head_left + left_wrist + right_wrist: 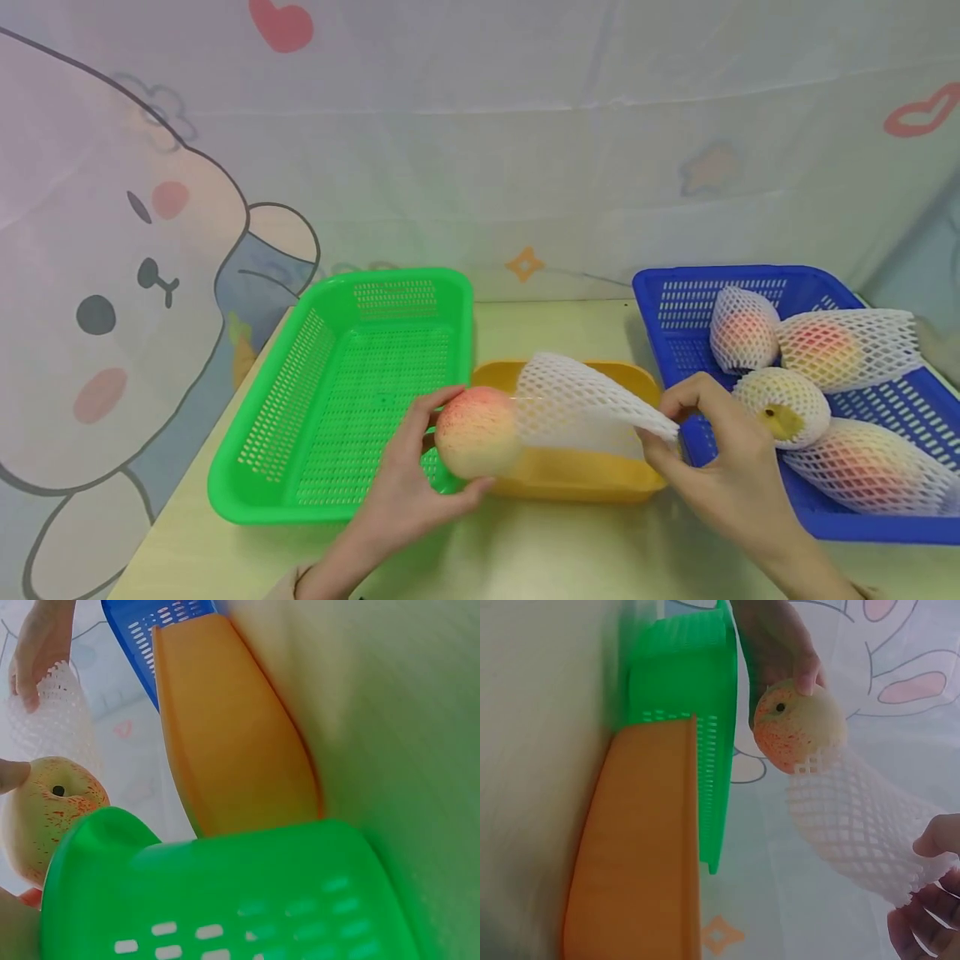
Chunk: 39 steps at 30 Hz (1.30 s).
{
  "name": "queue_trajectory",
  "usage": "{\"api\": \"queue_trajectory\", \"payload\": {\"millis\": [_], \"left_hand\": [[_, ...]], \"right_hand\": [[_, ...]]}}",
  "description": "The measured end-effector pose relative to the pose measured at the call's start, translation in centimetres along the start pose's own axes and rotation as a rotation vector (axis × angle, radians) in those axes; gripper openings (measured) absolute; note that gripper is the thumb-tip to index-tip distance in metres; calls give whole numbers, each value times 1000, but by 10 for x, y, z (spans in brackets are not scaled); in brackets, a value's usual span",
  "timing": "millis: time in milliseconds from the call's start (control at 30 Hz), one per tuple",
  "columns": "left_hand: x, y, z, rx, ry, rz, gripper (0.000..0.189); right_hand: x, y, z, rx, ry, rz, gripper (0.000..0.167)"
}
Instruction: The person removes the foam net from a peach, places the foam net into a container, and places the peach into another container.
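Observation:
My left hand grips a red-and-yellow peach, thumb below and fingers above, beside the green basket. A white foam net sleeve stretches rightward from the peach. Its far end is pinched between the thumb and fingers of my right hand. In the right wrist view, the sleeve's open edge overlaps just one side of the peach, and most of the fruit is bare. A dark spot shows in the hollow of the peach in the left wrist view. Both hands are above the table, near an orange-yellow bin.
On the left stands a green perforated basket with nothing visible inside. The blue basket at right holds several netted fruits, including a netted pale fruit with a brown-yellow patch. A printed cloth hangs behind the table.

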<state>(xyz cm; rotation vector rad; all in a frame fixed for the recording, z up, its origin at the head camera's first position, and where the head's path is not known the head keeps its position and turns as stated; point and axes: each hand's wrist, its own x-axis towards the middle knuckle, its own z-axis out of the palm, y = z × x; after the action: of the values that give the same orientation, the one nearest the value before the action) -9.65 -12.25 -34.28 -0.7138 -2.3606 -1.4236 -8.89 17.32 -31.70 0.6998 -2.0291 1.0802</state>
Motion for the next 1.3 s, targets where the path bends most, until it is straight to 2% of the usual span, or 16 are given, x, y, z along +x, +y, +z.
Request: {"api": "queue_trajectory", "payload": {"millis": [200, 400, 500, 733, 867, 1000, 1067, 1300], "left_hand": [[-1, -5, -4, 20, 22, -3, 84], [-2, -8, -9, 37, 57, -52, 83], [-2, -8, -14, 61, 84, -107, 83], [-1, -9, -20, 167, 131, -291, 79], [-1, -9, -24, 223, 120, -343, 79], [-1, -11, -27, 255, 108, -382, 80], [0, -12, -28, 276, 101, -397, 79], [2, -17, -32, 405, 38, -389, 74]], "right_hand": [[0, -1, 6, -70, -19, 49, 32], [-3, 3, 16, -136, -35, 45, 27], [-4, 5, 24, -189, -30, 0, 26], [-5, 12, 43, -316, -4, -149, 33], [-6, 15, 50, -361, 0, -203, 25], [-6, 18, 56, -368, -8, -221, 18], [-6, 19, 59, -373, -9, -240, 18], [-6, 22, 75, -409, -62, -275, 23]]}}
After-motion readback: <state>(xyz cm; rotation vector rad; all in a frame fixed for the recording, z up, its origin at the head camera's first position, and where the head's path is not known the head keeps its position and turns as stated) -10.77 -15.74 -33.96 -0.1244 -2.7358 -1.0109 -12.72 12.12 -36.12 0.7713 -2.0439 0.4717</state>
